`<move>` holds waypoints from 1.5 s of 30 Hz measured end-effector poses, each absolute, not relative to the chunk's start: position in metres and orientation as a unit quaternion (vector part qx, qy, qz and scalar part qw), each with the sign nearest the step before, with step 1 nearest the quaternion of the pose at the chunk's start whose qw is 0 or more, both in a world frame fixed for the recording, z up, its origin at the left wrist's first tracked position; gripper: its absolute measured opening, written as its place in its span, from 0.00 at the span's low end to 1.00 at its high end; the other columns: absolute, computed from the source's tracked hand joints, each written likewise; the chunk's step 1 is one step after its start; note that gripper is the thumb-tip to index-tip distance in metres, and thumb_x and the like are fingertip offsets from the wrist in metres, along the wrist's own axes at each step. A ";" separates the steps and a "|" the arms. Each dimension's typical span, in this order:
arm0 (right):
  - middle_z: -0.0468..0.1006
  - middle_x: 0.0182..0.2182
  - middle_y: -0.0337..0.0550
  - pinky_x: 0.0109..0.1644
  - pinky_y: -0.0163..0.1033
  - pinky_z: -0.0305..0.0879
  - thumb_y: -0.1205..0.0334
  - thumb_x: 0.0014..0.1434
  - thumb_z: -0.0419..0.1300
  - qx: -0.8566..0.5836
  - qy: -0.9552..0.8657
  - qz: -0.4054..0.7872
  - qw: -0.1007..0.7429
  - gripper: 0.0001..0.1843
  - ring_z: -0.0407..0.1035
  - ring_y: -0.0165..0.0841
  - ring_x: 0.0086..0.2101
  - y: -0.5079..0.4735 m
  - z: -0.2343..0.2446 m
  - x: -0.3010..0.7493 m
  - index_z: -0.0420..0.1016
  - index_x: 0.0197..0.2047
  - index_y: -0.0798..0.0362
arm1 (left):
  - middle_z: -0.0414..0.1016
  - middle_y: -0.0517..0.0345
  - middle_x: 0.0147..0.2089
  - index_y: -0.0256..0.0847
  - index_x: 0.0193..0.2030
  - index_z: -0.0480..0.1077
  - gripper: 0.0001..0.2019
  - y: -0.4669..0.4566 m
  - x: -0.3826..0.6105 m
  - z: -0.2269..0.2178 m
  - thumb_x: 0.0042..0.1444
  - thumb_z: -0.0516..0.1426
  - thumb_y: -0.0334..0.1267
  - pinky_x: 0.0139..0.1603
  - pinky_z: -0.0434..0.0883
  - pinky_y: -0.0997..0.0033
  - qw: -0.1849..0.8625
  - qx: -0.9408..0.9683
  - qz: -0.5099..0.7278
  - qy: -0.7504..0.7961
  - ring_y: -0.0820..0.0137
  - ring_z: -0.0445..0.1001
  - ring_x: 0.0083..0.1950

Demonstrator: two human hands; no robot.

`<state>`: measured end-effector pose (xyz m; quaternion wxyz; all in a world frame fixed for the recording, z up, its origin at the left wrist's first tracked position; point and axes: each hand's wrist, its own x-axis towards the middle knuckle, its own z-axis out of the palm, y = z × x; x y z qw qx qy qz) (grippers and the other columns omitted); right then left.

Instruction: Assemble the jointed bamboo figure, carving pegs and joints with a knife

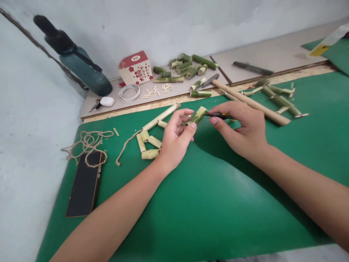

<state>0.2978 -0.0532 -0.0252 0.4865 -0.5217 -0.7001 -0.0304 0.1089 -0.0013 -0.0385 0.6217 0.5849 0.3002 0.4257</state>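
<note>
Between the thumb and fingers of my left hand (pixel 177 140) is a short piece of green bamboo (pixel 198 115), tilted, with part of its skin scraped pale. My right hand (pixel 242 127) is closed on a slim dark knife (pixel 218 115) with a bit of yellow showing; its tip meets the upper end of the bamboo. Most of its handle is hidden by my fingers. Just left of my left hand lie several pale peeled bamboo pieces (pixel 150 154) and a longer peeled stick (pixel 160 117) with twine (pixel 128 143) at its end.
A phone (pixel 83 187) lies under tangled twine at left. Behind are a teal bottle (pixel 83 67), a red-and-white box (pixel 136 69), a tape roll (pixel 129 93) and cut bamboo (pixel 185 67). A wooden-handled hammer (pixel 251 102) and bamboo branches (pixel 283 100) lie right of centre on the green mat (pixel 191 218).
</note>
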 end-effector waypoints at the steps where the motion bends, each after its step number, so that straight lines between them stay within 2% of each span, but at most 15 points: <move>1: 0.87 0.37 0.42 0.45 0.46 0.72 0.62 0.67 0.67 -0.523 -0.700 -0.031 0.485 0.02 0.80 0.39 0.38 -0.053 -0.025 0.298 0.81 0.44 0.46 | 0.74 0.56 0.46 0.47 0.56 0.69 0.15 -0.001 0.109 -0.039 0.65 0.63 0.45 0.29 0.69 0.75 0.623 0.589 0.421 0.297 0.76 0.70 0.31; 10: 0.88 0.38 0.44 0.45 0.45 0.72 0.62 0.66 0.69 -0.511 -0.705 -0.029 0.491 0.03 0.81 0.39 0.38 -0.052 -0.026 0.298 0.82 0.44 0.48 | 0.72 0.56 0.48 0.52 0.65 0.69 0.27 -0.004 0.107 -0.036 0.61 0.69 0.49 0.31 0.67 0.73 0.638 0.607 0.394 0.263 0.76 0.67 0.32; 17: 0.88 0.38 0.44 0.46 0.47 0.73 0.61 0.67 0.68 -0.513 -0.704 -0.024 0.490 0.02 0.82 0.40 0.40 -0.052 -0.026 0.298 0.82 0.44 0.47 | 0.73 0.57 0.48 0.52 0.63 0.66 0.29 -0.005 0.107 -0.036 0.59 0.71 0.46 0.31 0.66 0.74 0.621 0.620 0.394 0.273 0.77 0.68 0.31; 23: 0.88 0.38 0.45 0.44 0.46 0.71 0.58 0.67 0.66 -0.533 -0.711 -0.030 0.457 0.04 0.82 0.41 0.38 -0.048 -0.027 0.308 0.83 0.43 0.48 | 0.75 0.55 0.53 0.52 0.61 0.62 0.29 -0.004 0.108 -0.039 0.59 0.71 0.41 0.36 0.68 0.73 0.613 0.628 0.386 0.285 0.71 0.77 0.41; 30: 0.88 0.35 0.43 0.44 0.47 0.69 0.58 0.66 0.67 -0.538 -0.718 -0.023 0.441 0.04 0.81 0.40 0.36 -0.046 -0.027 0.309 0.82 0.41 0.48 | 0.76 0.53 0.56 0.50 0.63 0.62 0.24 -0.003 0.106 -0.042 0.64 0.66 0.41 0.45 0.72 0.69 0.600 0.651 0.378 0.270 0.66 0.76 0.50; 35: 0.88 0.36 0.42 0.44 0.47 0.68 0.57 0.66 0.66 -0.557 -0.705 -0.012 0.438 0.05 0.81 0.40 0.36 -0.048 -0.027 0.307 0.82 0.40 0.48 | 0.77 0.53 0.51 0.48 0.60 0.66 0.16 -0.001 0.106 -0.045 0.71 0.58 0.50 0.46 0.75 0.68 0.617 0.626 0.396 0.265 0.67 0.78 0.47; 39: 0.88 0.36 0.43 0.47 0.47 0.67 0.61 0.64 0.68 -0.554 -0.717 -0.023 0.423 0.04 0.81 0.40 0.37 -0.049 -0.025 0.308 0.83 0.41 0.50 | 0.75 0.56 0.43 0.47 0.52 0.68 0.12 0.001 0.109 -0.048 0.71 0.58 0.51 0.45 0.75 0.69 0.599 0.613 0.428 0.286 0.69 0.76 0.42; 45: 0.87 0.36 0.45 0.45 0.47 0.69 0.59 0.64 0.65 -0.579 -0.706 0.008 0.407 0.07 0.81 0.43 0.37 -0.050 -0.021 0.309 0.83 0.39 0.53 | 0.75 0.55 0.46 0.46 0.47 0.68 0.13 0.002 0.109 -0.049 0.71 0.59 0.53 0.44 0.75 0.71 0.573 0.639 0.428 0.285 0.69 0.77 0.45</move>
